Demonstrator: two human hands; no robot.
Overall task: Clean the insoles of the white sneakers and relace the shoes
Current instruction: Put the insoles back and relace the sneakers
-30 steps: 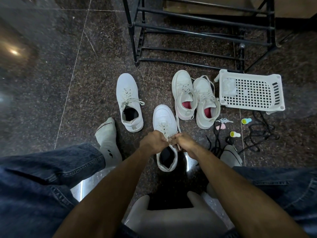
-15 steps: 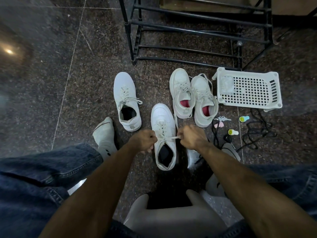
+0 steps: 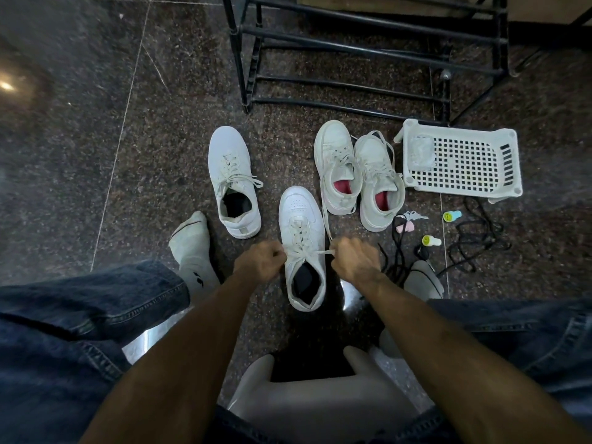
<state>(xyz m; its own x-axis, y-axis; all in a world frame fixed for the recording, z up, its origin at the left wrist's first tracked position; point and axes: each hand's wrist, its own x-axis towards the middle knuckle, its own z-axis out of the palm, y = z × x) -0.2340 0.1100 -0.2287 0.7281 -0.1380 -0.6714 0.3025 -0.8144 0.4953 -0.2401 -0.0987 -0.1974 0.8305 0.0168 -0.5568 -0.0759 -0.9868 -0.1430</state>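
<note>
On the floor between the person's knees, the white sneaker (image 3: 301, 248) lies lengthwise, toe pointing away toward the shoe rack (image 3: 368, 56). The left hand (image 3: 260, 261) has its grip curled tight on one lace end (image 3: 293, 255); the right hand (image 3: 355, 259) pinches the other, pulling sideways.

On the dark floor, the left hand (image 3: 260, 262) and the right hand (image 3: 355, 259) each grip one end of the lace (image 3: 315, 253) of the near white sneaker (image 3: 302, 245), pulled sideways. Three more sneakers stand beyond; a white basket (image 3: 461, 161) lies at the far right.
</note>
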